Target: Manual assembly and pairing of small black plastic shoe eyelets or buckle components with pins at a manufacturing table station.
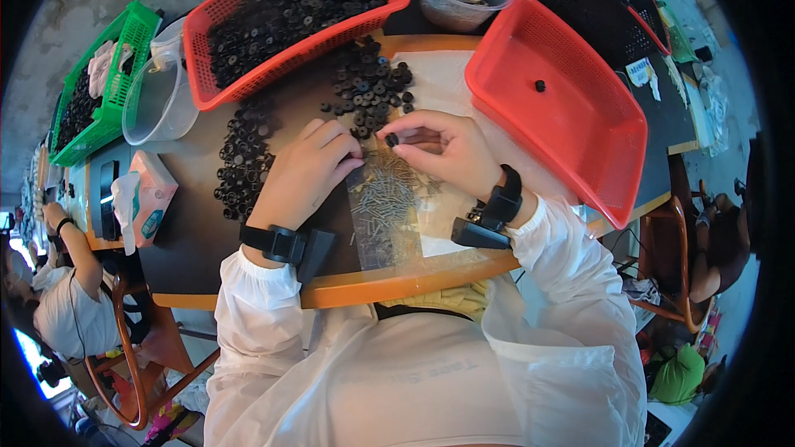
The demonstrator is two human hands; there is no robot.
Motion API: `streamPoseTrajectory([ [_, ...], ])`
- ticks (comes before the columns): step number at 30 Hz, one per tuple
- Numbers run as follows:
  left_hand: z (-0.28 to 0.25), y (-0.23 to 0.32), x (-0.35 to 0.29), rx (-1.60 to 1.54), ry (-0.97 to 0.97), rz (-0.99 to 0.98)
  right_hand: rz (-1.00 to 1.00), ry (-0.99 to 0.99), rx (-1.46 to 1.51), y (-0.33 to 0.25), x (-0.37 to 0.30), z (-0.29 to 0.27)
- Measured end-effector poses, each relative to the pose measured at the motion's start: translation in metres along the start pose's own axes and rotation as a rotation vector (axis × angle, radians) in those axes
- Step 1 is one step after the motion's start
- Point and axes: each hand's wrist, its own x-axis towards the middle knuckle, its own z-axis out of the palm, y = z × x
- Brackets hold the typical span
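Observation:
Between thumb and forefinger, my right hand point(447, 145) pinches a small round black plastic part point(392, 140). My left hand point(310, 164) is closed just to its left, fingertips pressed together; whatever they hold, if anything, is hidden. Below both hands lies a pile of thin metal pins point(386, 203) on a clear sheet. A heap of black discs with centre holes point(368, 83) is spread beyond my fingers. Black ring-like caps point(244, 157) form another heap left of my left hand.
A red basket point(195, 74) full of black discs stands at the far left. The red basket at right point(571, 108) has one small black part point(540, 86) inside. Around them are a clear tub point(157, 103), a green basket point(95, 128), a tissue pack point(153, 194) and a round bowl point(431, 4). People sit on both sides.

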Motion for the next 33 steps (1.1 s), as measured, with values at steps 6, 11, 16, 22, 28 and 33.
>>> streamPoseTrajectory([
  [6,0.002,0.011,0.003,-0.243,0.107,-0.033,0.138,0.063,0.310,-0.001,0.001,-0.005],
  [11,0.008,0.011,0.006,-0.358,0.235,0.062,0.117,0.036,0.204,-0.001,-0.002,-0.003],
  [16,0.019,0.021,0.000,-0.704,0.282,-0.203,0.064,0.057,0.177,-0.004,-0.003,0.002],
  [22,0.021,0.020,0.002,-0.666,0.374,-0.150,0.045,-0.004,0.132,-0.003,-0.005,0.004],
  [28,0.018,0.024,0.004,-0.478,0.368,-0.119,0.003,0.008,0.043,-0.003,-0.006,0.004],
  [33,0.021,0.022,0.001,-0.425,0.394,-0.075,0.045,0.002,0.033,-0.006,-0.006,0.005],
])
